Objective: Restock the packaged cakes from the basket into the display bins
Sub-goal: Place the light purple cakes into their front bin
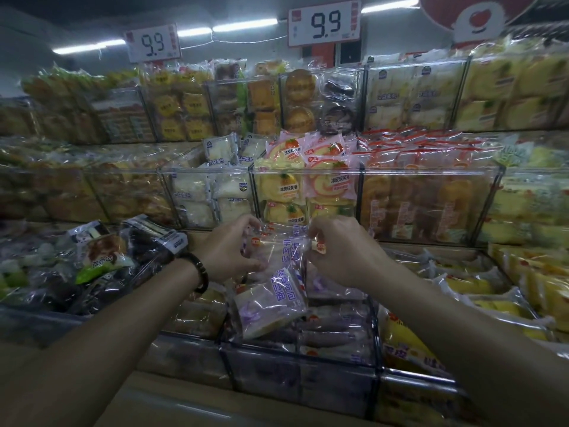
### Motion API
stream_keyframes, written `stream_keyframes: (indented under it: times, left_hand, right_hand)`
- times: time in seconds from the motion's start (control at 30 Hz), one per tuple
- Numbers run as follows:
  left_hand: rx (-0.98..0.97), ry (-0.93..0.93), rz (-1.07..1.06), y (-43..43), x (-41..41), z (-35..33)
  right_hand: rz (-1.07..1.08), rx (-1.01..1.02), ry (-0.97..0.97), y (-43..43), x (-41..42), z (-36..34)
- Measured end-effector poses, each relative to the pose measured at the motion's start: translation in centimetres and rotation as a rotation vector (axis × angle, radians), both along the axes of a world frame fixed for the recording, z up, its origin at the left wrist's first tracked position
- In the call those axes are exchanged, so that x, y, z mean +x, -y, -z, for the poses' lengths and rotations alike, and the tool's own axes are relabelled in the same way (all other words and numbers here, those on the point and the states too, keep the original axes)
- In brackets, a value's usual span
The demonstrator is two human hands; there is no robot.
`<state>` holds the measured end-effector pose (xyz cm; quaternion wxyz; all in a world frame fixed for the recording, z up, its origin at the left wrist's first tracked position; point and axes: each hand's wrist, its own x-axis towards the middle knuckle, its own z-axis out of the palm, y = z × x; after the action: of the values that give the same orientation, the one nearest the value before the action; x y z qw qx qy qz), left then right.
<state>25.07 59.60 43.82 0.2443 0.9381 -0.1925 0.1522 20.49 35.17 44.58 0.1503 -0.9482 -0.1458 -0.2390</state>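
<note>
Fingertips of left hand (229,252) and right hand (341,251) are partly hidden behind the clear-wrapped purple-printed cake packets (277,300), so exact grip unclear. Both forearms cut by bottom edge. Red-and-white heart sign (480,16) cropped at top. Clear plastic bins far left (46,186) blurred, contents unreadable. Small print on white 9.9 price cards (324,23) too tiny.

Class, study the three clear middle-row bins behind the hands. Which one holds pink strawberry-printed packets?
The centre bin, mixing pink packets with yellow; left bin holds white packets, right bin orange ones.
</note>
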Motion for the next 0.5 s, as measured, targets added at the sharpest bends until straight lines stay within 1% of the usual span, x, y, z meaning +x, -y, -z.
stream_keyframes:
  times: [0.1, 0.23, 0.3, 0.4, 0.5]
  left_hand:
    - [0.044, 0.07, -0.04, -1.1, -0.7, -0.1]
    - [0.152, 0.126, 0.031, -2.2, -3.0, -0.2]
    - [0.247, 0.082, 0.085, -2.4, -4.0, 0.1]
    - [0.445, -0.028, 0.081, -2.3, -4.5, 1.0]
    - [0.549, -0.103, 0.051, -2.2, -4.7, 1.5]
  right_hand:
    - [-0.077, 0.007, 0.009, -0.3, -1.3, 0.2]
    - [-0.18, -0.129, -0.09, -1.4, -2.5, 1.1]
    - [-0.186, -0.207, -0.16, -2.0, -2.8, 1.4]
    - [-0.099, -0.367, -0.19, -2.9, -2.8, 1.7]
    - [-0.054, -0.402, -0.223, -3.3, -3.0, 2.2]
